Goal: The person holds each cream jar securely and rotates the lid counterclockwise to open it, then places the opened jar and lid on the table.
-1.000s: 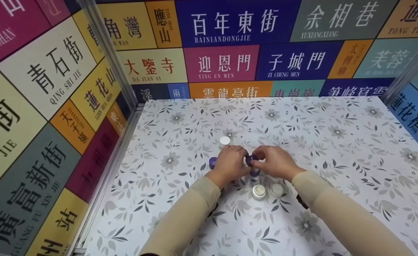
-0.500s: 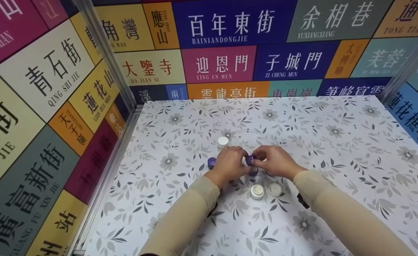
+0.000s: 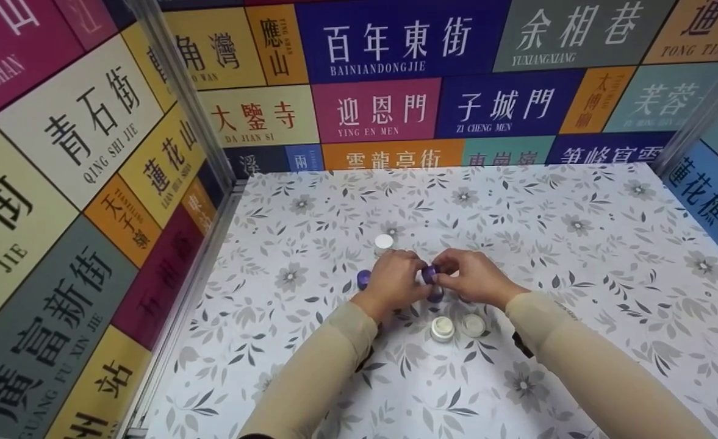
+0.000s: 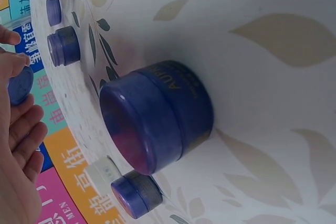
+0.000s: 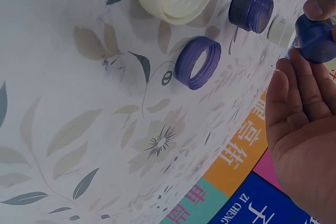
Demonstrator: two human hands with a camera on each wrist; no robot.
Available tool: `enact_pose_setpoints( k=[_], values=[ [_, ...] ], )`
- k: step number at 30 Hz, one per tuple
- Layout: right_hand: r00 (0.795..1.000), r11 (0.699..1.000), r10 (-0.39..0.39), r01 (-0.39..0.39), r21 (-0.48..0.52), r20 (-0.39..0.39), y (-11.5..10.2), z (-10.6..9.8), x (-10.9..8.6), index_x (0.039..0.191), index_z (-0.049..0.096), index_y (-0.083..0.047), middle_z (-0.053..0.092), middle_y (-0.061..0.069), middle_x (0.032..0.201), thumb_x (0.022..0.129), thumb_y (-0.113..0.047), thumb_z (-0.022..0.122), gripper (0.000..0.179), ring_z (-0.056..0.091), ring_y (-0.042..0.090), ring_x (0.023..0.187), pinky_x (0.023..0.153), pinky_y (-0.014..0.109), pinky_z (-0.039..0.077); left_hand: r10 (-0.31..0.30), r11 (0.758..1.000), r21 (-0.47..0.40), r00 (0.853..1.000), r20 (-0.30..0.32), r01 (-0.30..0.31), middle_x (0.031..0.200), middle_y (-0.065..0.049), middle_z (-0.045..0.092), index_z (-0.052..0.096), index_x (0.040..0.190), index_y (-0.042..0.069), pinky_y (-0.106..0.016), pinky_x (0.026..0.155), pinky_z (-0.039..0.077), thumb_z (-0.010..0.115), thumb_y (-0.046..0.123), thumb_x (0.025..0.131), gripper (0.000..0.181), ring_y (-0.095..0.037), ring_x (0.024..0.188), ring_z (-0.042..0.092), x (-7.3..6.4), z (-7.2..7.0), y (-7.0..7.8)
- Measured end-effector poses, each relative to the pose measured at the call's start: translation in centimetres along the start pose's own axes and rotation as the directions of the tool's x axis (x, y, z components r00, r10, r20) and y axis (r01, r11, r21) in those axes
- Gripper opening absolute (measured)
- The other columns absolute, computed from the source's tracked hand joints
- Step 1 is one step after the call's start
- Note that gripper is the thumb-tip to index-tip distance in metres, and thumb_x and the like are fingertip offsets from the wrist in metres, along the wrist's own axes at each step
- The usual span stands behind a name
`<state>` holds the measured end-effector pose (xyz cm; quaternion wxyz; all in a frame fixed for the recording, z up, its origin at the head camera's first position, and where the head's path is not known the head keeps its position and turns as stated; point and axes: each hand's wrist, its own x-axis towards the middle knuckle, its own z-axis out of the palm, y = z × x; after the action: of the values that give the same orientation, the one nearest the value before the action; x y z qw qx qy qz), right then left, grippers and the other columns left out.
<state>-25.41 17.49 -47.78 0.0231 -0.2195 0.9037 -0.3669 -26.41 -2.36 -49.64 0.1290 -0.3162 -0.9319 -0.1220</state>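
Note:
In the head view my left hand (image 3: pixel 395 277) and right hand (image 3: pixel 476 279) meet over the middle of the table, both gripping one small purple jar (image 3: pixel 430 274). The right wrist view shows this held jar (image 5: pixel 315 38) raised off the cloth between fingertips. Just below it stands an uncapped purple jar (image 3: pixel 435 296), its threaded neck visible in the right wrist view. A purple ring-shaped cap (image 5: pixel 198 63) lies beside that one. To the left of my left hand sits another purple jar (image 3: pixel 363 279). Close to the left wrist camera is a larger-looking purple jar (image 4: pixel 157 116) with gold lettering.
Behind my left hand stands a white-lidded jar (image 3: pixel 384 242). Nearer my body are an open cream-coloured jar (image 3: pixel 442 329) and a pale round lid (image 3: pixel 474 325). The leaf-patterned tabletop (image 3: pixel 548 244) is bounded by colourful sign panels (image 3: pixel 377 110) at the back and sides.
The head view has shifted slightly. Both hands keep hold of the small purple jar in nearly the same spot, and the other jars stay where they were.

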Motion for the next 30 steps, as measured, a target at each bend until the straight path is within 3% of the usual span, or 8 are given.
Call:
enact_pose_setpoints(
  k=[9,16,30],
  values=[
    [0.998,0.998,0.065,-0.065,0.008,0.011,-0.18,-0.28,0.03,0.101,0.07,-0.013,0.072,-0.005,0.088,0.094,-0.033,0.07,0.021,0.066,0.014,0.081,0.079,0.039,0.049,0.015,0.999,0.041,0.999,-0.038,-0.013,0.094,0.005,0.071,0.078,0.1,0.017,-0.035,0.085,0.045,0.076,0.045,0.078,0.036,-0.016,0.089,0.065,0.18,-0.34,0.13],
    [0.998,0.998,0.06,-0.06,0.011,0.004,-0.3,-0.23,0.05,0.1,0.069,-0.01,0.071,-0.004,0.086,0.092,-0.028,0.072,0.019,0.066,0.015,0.08,0.078,0.039,0.049,0.01,0.999,0.044,1.0,-0.007,-0.01,0.095,0.005,0.071,0.078,0.103,0.017,-0.035,0.086,0.045,0.076,0.045,0.079,0.037,-0.016,0.09,0.064,0.35,-0.36,0.13],
    [1.0,1.0,-0.009,0.009,-0.03,0.014,0.05,0.05,0.14,0.103,0.067,-0.01,0.069,-0.004,0.085,0.083,-0.019,0.078,0.024,0.065,0.015,0.081,0.078,0.038,0.048,0.05,0.998,0.051,0.998,-0.027,-0.049,0.079,0.006,0.068,0.078,0.086,0.019,-0.036,0.08,0.044,0.074,0.045,0.077,0.028,-0.016,0.077,0.062,0.27,0.0,-0.04]
  ],
)
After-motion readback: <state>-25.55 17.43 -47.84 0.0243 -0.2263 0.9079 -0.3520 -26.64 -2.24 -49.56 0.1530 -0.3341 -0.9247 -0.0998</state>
